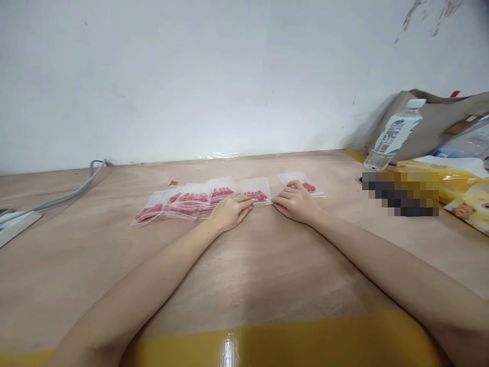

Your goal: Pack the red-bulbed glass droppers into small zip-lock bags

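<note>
Clear plastic bags with several small red pieces inside lie in a row. My left hand (232, 211) rests on the table with its fingers stretched out, touching the lower left corner of the middle bag (255, 184). On the other side of that bag, my right hand (293, 202) lies with its fingers extended at the lower right corner. Its upper fingers partly cover a separate bag (308, 186) on the right. Left of my left hand, more bags (187, 200) overlap in a loose pile. What the red pieces are, I cannot tell.
The wooden table (244, 275) meets a white wall (171, 81). At the right stand a plastic bottle (397, 133) and a grey-brown bag (439, 122), with yellow packaging (454, 178) in front. A grey cable (72, 196) runs along the left. Yellow tape (290, 339) covers the near edge.
</note>
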Motion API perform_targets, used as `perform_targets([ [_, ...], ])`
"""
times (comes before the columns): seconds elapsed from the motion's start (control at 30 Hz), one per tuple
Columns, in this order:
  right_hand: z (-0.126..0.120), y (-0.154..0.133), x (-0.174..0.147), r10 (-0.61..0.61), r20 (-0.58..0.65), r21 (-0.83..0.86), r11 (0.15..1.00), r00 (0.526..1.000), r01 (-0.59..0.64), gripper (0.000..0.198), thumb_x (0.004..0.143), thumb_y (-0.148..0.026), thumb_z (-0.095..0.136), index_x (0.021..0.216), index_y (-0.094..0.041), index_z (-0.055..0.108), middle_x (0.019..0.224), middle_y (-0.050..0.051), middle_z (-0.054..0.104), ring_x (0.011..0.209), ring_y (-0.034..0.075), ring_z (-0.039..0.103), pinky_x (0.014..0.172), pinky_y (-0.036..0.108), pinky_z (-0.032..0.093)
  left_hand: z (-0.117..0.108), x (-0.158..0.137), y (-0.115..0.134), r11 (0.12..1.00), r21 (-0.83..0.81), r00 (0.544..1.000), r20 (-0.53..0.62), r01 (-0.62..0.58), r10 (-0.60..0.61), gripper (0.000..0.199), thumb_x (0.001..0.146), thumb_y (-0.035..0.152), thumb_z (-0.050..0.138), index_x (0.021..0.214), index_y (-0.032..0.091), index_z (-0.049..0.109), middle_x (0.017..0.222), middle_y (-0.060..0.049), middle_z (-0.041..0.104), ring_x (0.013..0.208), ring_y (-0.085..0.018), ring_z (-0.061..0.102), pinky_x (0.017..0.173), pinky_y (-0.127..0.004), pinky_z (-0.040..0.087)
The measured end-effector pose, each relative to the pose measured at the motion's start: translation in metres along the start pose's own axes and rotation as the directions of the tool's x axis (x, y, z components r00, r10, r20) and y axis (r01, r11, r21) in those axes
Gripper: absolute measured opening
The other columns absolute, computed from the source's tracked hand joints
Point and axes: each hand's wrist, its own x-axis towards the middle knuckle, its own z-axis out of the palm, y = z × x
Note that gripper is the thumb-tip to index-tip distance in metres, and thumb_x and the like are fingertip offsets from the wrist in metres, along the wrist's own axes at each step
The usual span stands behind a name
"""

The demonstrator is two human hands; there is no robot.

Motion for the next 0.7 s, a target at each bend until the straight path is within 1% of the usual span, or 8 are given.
perform_targets([
  [0.1,0.002,0.0,0.0,0.034,-0.002,-0.017,0.999,0.999,-0.034,0.029,0.087,-0.02,0.042,0.069,-0.019,0.065,0.061,0.001,0.063,0.06,0.012,0.05,0.075,0.032,0.027,-0.001,0.002,0.0,1.0,0.024,1.0,0.006,-0.006,0.006,0.021,0.089,0.022,0.046,0.099,0.015,0.064,0.099,-0.006,0.067,0.091,-0.017,0.061,0.083,-0.032,0.048],
  [0.2,0.003,0.0,0.0,0.036,0.004,-0.019,0.999,0.999,-0.036,0.03,0.087,-0.019,0.041,0.069,-0.019,0.065,0.06,0.001,0.063,0.058,0.012,0.048,0.074,0.031,0.026,0.0,0.009,0.002,0.997,0.073,1.0,0.009,-0.016,0.016,0.02,0.088,0.026,0.049,0.097,0.016,0.064,0.098,-0.006,0.067,0.09,-0.019,0.061,0.089,-0.037,0.043],
  [0.3,0.002,0.0,0.0,0.025,0.01,-0.042,0.999,1.0,-0.024,0.031,0.087,-0.018,0.04,0.067,-0.018,0.064,0.06,0.001,0.062,0.057,0.011,0.047,0.073,0.031,0.026,0.008,0.022,0.006,0.987,0.148,0.998,0.021,-0.06,0.057,0.019,0.089,0.028,0.049,0.095,0.017,0.063,0.098,-0.005,0.066,0.09,-0.019,0.06,0.087,-0.035,0.042],
  [0.4,0.0,0.0,0.001,0.016,0.003,-0.066,0.998,1.0,-0.016,0.03,0.085,-0.017,0.041,0.063,-0.016,0.061,0.059,0.001,0.061,0.055,0.011,0.045,0.073,0.032,0.025,0.019,0.038,0.013,0.98,0.183,0.996,0.031,-0.084,0.079,0.018,0.089,0.024,0.049,0.092,0.015,0.063,0.094,-0.005,0.066,0.089,-0.018,0.059,0.083,-0.032,0.043],
  [0.5,0.0,0.0,0.001,0.015,-0.009,-0.073,0.997,1.0,-0.016,0.029,0.084,-0.017,0.042,0.06,-0.016,0.059,0.058,0.001,0.06,0.054,0.011,0.044,0.072,0.032,0.025,0.028,0.05,0.019,0.973,0.206,0.994,0.047,-0.102,0.094,0.015,0.086,0.016,0.049,0.083,0.013,0.064,0.086,-0.005,0.066,0.083,-0.018,0.06,0.08,-0.031,0.043],
  [0.6,0.001,0.001,0.0,0.002,-0.037,-0.056,0.998,0.999,-0.004,0.029,0.085,-0.018,0.042,0.062,-0.016,0.06,0.057,0.001,0.06,0.054,0.011,0.044,0.071,0.031,0.025,0.033,0.055,0.021,0.967,0.224,0.992,0.062,-0.122,0.11,0.016,0.084,0.012,0.049,0.076,0.012,0.063,0.079,-0.006,0.065,0.078,-0.018,0.059,0.077,-0.031,0.043],
  [0.7,0.002,0.001,0.0,-0.022,-0.067,-0.037,0.999,0.998,0.02,0.031,0.087,-0.018,0.041,0.064,-0.016,0.061,0.055,0.0,0.06,0.054,0.01,0.045,0.071,0.031,0.024,0.032,0.055,0.02,0.961,0.233,0.989,0.071,-0.146,0.133,0.019,0.085,0.012,0.048,0.073,0.012,0.062,0.076,-0.005,0.064,0.076,-0.018,0.059,0.076,-0.03,0.043],
])
